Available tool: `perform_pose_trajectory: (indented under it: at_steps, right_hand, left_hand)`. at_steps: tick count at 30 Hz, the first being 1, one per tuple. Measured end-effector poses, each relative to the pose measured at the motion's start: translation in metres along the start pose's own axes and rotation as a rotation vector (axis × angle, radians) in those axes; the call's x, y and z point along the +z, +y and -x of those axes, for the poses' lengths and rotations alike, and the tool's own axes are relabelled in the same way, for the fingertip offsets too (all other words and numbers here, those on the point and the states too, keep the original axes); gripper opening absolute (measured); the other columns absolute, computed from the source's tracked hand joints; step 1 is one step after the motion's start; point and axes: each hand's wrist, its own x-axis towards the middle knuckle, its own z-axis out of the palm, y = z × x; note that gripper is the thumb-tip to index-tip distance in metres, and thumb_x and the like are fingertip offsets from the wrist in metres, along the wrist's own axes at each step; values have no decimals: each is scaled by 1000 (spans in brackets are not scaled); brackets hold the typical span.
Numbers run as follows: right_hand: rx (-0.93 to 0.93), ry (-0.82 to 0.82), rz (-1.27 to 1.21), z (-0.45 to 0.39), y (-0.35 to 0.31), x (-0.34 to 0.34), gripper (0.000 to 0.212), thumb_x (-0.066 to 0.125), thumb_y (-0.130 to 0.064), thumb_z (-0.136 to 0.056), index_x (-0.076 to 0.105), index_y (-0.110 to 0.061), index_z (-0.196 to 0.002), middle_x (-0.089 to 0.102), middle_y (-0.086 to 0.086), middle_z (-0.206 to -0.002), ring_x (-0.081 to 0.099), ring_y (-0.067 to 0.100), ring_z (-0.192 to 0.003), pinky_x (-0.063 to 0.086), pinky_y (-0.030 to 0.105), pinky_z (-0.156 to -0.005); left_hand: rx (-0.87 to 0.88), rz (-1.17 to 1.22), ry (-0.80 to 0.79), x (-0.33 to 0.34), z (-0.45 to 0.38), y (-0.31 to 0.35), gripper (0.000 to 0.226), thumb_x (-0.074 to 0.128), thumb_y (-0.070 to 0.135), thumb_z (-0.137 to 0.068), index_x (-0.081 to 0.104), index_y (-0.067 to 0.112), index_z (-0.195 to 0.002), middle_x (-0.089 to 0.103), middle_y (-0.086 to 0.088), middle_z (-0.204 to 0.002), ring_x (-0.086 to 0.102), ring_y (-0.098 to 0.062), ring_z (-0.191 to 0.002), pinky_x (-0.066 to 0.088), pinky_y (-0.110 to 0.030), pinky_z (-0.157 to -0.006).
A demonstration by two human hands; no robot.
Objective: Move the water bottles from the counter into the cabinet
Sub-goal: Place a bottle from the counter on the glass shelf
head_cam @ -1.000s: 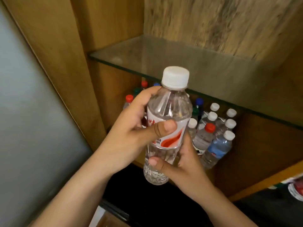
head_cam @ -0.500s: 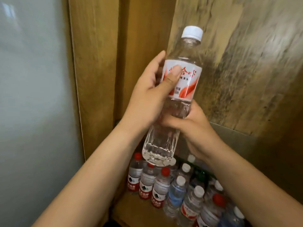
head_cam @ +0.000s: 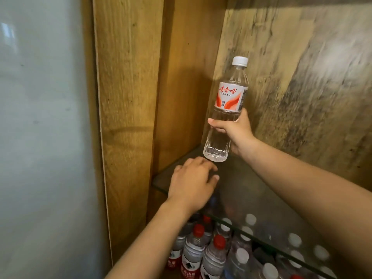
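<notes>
A clear water bottle [head_cam: 228, 109] with a white cap and a red-and-white label is held nearly upright in my right hand [head_cam: 236, 130], which grips its lower half. Its base hovers just above the back left corner of the glass shelf [head_cam: 251, 190] inside the wooden cabinet. My left hand [head_cam: 192, 185] is off the bottle, palm down with fingers spread loosely, over the shelf's front left edge and just below the bottle's base.
Under the glass shelf stand several water bottles [head_cam: 213, 254] with red, white and blue caps, packed close together. The cabinet's wooden side panel [head_cam: 128, 117] rises on the left, its streaked back wall [head_cam: 302, 77] behind. A pale wall [head_cam: 40, 137] lies further left.
My left hand has let go of the bottle and dropped down to the shelf edge. My right hand alone has carried the bottle further in, toward the back of the glass shelf.
</notes>
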Motion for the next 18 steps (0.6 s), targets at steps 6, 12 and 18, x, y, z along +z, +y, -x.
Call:
perform_pose_trajectory:
  at_steps: [6, 12, 18]
  right_hand:
    - [-20, 100, 87, -34, 27, 12, 84, 85, -11, -60, 40, -14, -130, 45, 10, -131, 50, 27, -119, 43, 48, -102]
    - [-32, 82, 254, -52, 40, 23, 78, 81, -19, -68, 39, -16, -134, 47, 6, -135, 39, 28, -130, 33, 52, -108]
    - [12, 107, 208, -65, 43, 34, 75, 79, -13, -69, 40, -15, -133, 50, 6, -134, 43, 29, -128, 38, 51, -106]
  left_hand:
    - [80, -87, -177, 5, -4, -2, 32, 42, 46, -92, 54, 34, -119, 51, 11, -128, 43, -16, -121, 30, -41, -100]
    - [63, -97, -184, 5, -3, 0, 30, 39, 45, -93, 51, 33, -118, 51, 8, -126, 42, -18, -119, 30, -41, -100]
    - [53, -78, -196, 5, -3, 0, 31, 38, 45, -94, 50, 32, -119, 50, 9, -127, 42, -17, -119, 30, -42, -101]
